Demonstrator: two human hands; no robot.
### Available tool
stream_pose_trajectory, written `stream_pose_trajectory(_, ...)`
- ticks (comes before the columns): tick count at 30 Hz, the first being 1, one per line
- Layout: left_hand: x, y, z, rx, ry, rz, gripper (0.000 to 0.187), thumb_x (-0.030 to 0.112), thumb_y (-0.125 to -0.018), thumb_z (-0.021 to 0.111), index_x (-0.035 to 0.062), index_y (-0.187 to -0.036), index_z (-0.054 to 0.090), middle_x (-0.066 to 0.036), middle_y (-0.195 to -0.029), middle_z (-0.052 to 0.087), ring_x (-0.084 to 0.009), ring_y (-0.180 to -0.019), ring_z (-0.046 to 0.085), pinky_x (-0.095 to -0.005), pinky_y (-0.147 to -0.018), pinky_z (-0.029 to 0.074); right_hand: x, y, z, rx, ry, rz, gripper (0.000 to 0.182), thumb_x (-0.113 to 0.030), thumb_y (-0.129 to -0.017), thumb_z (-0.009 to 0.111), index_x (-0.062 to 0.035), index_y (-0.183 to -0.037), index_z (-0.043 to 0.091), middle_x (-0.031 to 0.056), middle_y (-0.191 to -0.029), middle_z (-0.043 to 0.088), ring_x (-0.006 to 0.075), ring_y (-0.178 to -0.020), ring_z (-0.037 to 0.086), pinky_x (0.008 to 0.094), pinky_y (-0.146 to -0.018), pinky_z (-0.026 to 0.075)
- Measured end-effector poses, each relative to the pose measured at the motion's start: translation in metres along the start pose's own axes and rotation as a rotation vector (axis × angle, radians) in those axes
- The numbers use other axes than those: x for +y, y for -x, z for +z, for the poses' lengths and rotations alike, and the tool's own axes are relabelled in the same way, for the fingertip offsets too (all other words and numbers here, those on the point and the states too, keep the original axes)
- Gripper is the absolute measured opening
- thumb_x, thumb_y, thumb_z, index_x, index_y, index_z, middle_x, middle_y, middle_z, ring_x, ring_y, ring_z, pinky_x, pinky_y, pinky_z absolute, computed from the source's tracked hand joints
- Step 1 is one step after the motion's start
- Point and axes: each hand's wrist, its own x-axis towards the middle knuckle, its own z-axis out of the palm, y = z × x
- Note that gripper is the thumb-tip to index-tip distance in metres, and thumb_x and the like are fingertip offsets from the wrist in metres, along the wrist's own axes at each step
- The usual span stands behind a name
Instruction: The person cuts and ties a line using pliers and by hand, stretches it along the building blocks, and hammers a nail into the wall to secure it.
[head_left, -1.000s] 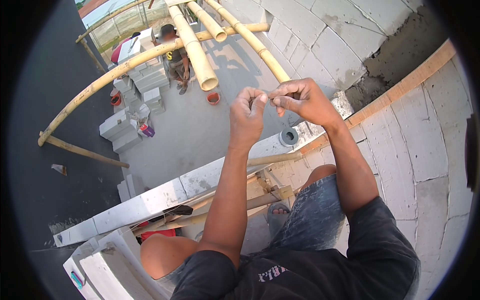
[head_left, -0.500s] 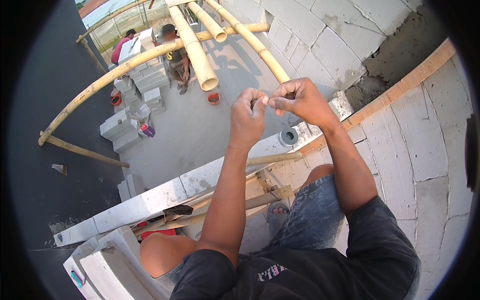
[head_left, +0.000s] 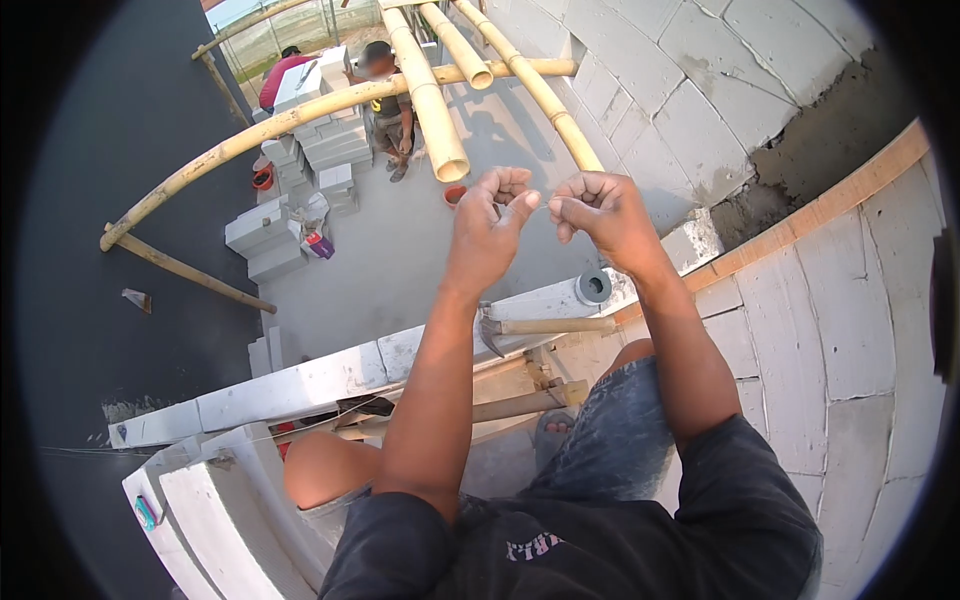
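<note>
My left hand (head_left: pixel 488 228) and my right hand (head_left: pixel 606 218) are raised over the block wall, fingertips facing each other a short gap apart. Each pinches a thin string (head_left: pixel 544 206), of which a short pale stretch shows between the fingers. Below them, on the wall top (head_left: pixel 330 375), sits a round grey roll (head_left: pixel 593 287) with a hole in its middle. A claw hammer (head_left: pixel 555 326) lies between my forearms, its head partly beside my left arm.
Bamboo poles (head_left: pixel 430 100) stick out ahead, close beyond my hands. Two people (head_left: pixel 390 110) are by stacked white blocks (head_left: pixel 335 135) on the floor below. A wooden board (head_left: pixel 800 225) edges the block wall at right. Thin lines (head_left: pixel 250 436) cross at lower left.
My hands have drawn slightly apart, showing string between the fingertips. The hammer head has come into sight beside my left forearm. The view has shifted a little.
</note>
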Motion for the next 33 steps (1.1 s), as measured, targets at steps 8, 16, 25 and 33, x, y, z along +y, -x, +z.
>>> stream_pose_trajectory(8,0.053,0.061,-0.012,0.445,-0.457,-0.053,0.027,0.016,-0.098,0.074,-0.0046,-0.114,0.067,-0.010,-0.099,0.069,-0.0133,-0.087,0.064,-0.0305,-0.079,0.053,-0.001,0.008,0.034,0.018,-0.115,0.062,0.011,-0.007,-0.094,0.073,0.0036,-0.091,0.072,0.0043,-0.076,0.070,0.0092,-0.064,0.063,0.0253,-0.060,0.049)
stream_pose_trajectory(16,0.025,0.150,-0.001,0.490,0.742,-0.613,0.030,0.029,-0.105,0.072,0.0028,-0.120,0.074,-0.003,-0.107,0.070,-0.0099,-0.101,0.061,-0.0271,-0.091,0.048,0.000,0.026,0.083,-0.193,0.011,0.103,0.011,-0.007,-0.093,0.072,0.0037,-0.091,0.073,0.0059,-0.078,0.072,0.0094,-0.066,0.064,0.0259,-0.063,0.050)
stream_pose_trajectory(25,0.012,0.185,-0.020,0.562,0.918,-0.524,0.023,0.019,-0.104,0.073,-0.0008,-0.114,0.076,-0.002,-0.103,0.073,-0.0097,-0.096,0.062,-0.0261,-0.091,0.048,0.009,0.076,0.119,-0.161,0.137,-0.010,0.012,-0.005,-0.093,0.069,0.0037,-0.098,0.075,0.0120,-0.086,0.075,0.0180,-0.077,0.071,0.0336,-0.069,0.054)
stream_pose_trajectory(33,0.009,0.211,-0.043,0.588,0.846,-0.514,0.012,0.019,-0.104,0.071,0.0075,-0.107,0.072,0.000,-0.104,0.072,-0.0129,-0.104,0.064,-0.0325,-0.100,0.047,0.027,0.090,0.145,-0.209,0.158,-0.204,0.007,-0.004,-0.090,0.070,0.0000,-0.094,0.074,0.0129,-0.088,0.071,0.0243,-0.080,0.068,0.0376,-0.073,0.053)
